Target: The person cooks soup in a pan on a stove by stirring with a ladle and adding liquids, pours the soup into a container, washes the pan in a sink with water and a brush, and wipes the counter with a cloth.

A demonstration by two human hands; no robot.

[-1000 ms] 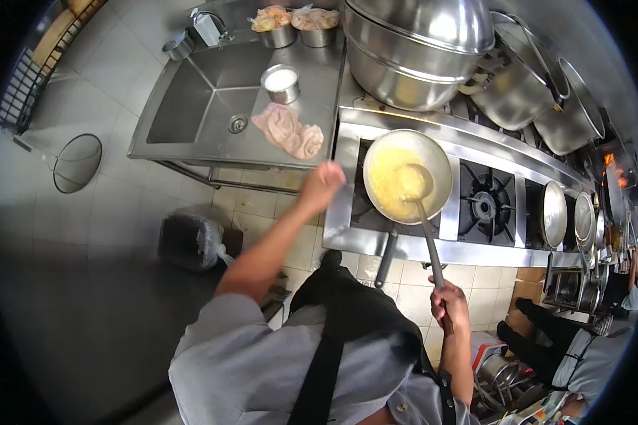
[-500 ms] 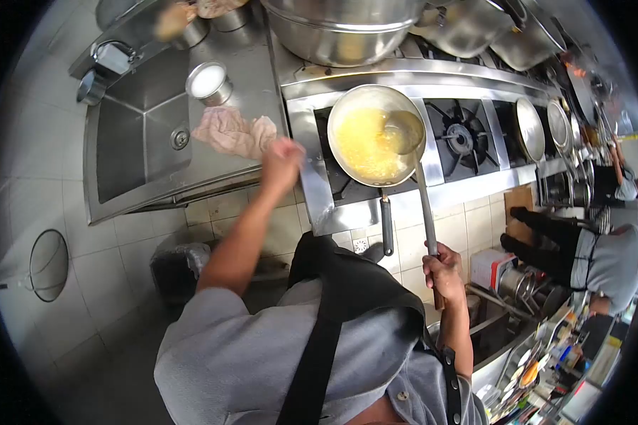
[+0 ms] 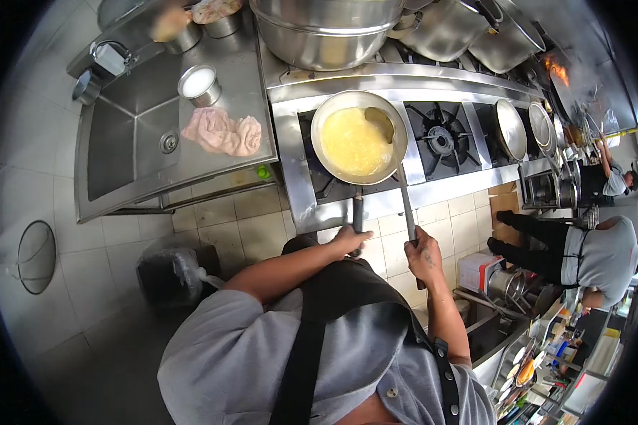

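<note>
Left hand (image 3: 350,241): at the near end of the black handle (image 3: 358,212) of a round, pale metal pan (image 3: 319,145), fingers across it; cannot tell whether they are closed around it.

Right hand (image 3: 424,258): clenched around the long handle of a grey metal ladle (image 3: 406,195), a short length of brown grip sticking out on the near side of the hand.

Pan: directly beyond the left hand, on the steel gas stove (image 3: 298,191), holding bubbling yellow liquid (image 3: 353,145). Ladle bowl inside the pan, beyond and to the left of the right hand, dipped at the far right part of the liquid.

Beyond the right hand, right of the pan: black burner (image 3: 441,142) with nothing on it. Farther beyond the left hand, behind the pan: large, round, shiny steel pot (image 3: 326,35).

Beyond and left of the left hand: stainless steel surface (image 3: 237,78) with a sink (image 3: 120,156). On it, a crumpled pink cloth (image 3: 222,132); just behind this, a round steel container (image 3: 200,86) with white contents.
</note>
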